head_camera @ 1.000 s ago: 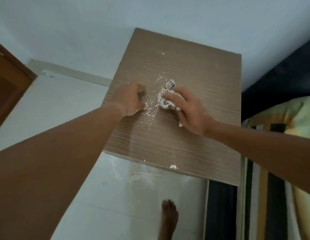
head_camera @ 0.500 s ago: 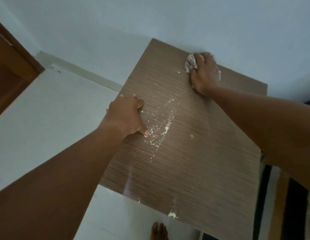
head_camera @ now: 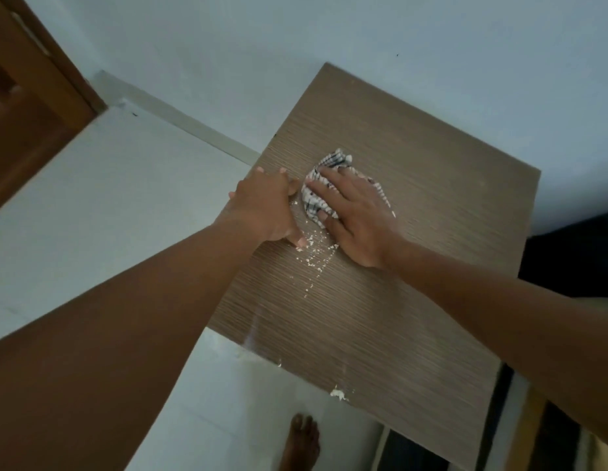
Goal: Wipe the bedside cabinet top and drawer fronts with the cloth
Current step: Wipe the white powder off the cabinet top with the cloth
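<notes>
The bedside cabinet top (head_camera: 432, 232) is a brown wood-grain panel seen from above. My right hand (head_camera: 357, 219) lies flat on a white cloth with dark checks (head_camera: 321, 188), pressing it onto the middle of the top. My left hand (head_camera: 265, 209) rests on the top's left edge, right beside the cloth, with its fingers curled and nothing in it. White crumbs (head_camera: 316, 256) are scattered between and just in front of the two hands. A larger white lump (head_camera: 338, 394) sits at the front edge. The drawer fronts are hidden below the top.
The cabinet stands against a pale wall (head_camera: 330, 35). A white tiled floor (head_camera: 109, 205) lies to the left, with a brown wooden door (head_camera: 27, 107) at the far left. My bare foot (head_camera: 301, 443) stands in front of the cabinet. A striped bed (head_camera: 547, 430) borders the right side.
My right hand has pulled the cloth from the far back edge of the top toward the middle, next to my left hand. The left hand stayed on the left edge.
</notes>
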A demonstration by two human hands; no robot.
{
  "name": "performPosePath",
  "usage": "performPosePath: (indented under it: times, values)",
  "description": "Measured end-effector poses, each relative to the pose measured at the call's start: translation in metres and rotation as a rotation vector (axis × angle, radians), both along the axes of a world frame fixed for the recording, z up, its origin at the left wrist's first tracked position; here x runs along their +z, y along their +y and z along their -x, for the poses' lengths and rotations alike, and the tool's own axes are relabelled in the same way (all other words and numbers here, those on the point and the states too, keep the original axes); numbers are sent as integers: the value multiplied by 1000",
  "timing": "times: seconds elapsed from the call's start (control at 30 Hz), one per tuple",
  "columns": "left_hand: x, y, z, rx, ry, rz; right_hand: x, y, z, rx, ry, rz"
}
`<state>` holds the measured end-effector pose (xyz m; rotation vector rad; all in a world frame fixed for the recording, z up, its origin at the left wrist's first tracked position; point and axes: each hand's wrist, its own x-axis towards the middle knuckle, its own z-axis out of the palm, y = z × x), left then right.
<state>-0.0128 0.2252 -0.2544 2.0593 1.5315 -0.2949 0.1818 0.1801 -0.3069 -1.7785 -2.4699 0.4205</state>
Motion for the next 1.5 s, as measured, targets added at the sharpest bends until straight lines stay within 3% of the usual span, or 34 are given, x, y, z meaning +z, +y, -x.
performPosePath:
  times: [0.1,0.27,0.43,0.57,0.67,0.8,1.0,1.2,1.33,1.5]
  values:
    - [10,-1,12,14,-117,33,2,-49,20,70,-32,33]
    - [5,-43,67,300,-341,-82,5,-123,56,207,-44,29]
    - [-4,-77,86,543,-409,-101,3,-182,89,255,-3,-48]
    - [1,-78,88,564,-384,-69,2,-195,105,292,155,-122]
    - [5,-77,89,576,-360,-55,8,-172,110,244,290,-190]
    - [3,-65,88,600,-352,-39,19,-92,101,-33,458,-263]
    - [-5,-43,94,751,-376,2,33,52,56,-402,543,-278]
    - [-9,-25,100,816,-411,126,26,161,3,-492,373,-245]
    - [-15,-22,105,828,-443,171,0,188,2,-521,130,-132]
    - [-17,-24,106,845,-481,184,2,168,27,-255,87,-79]
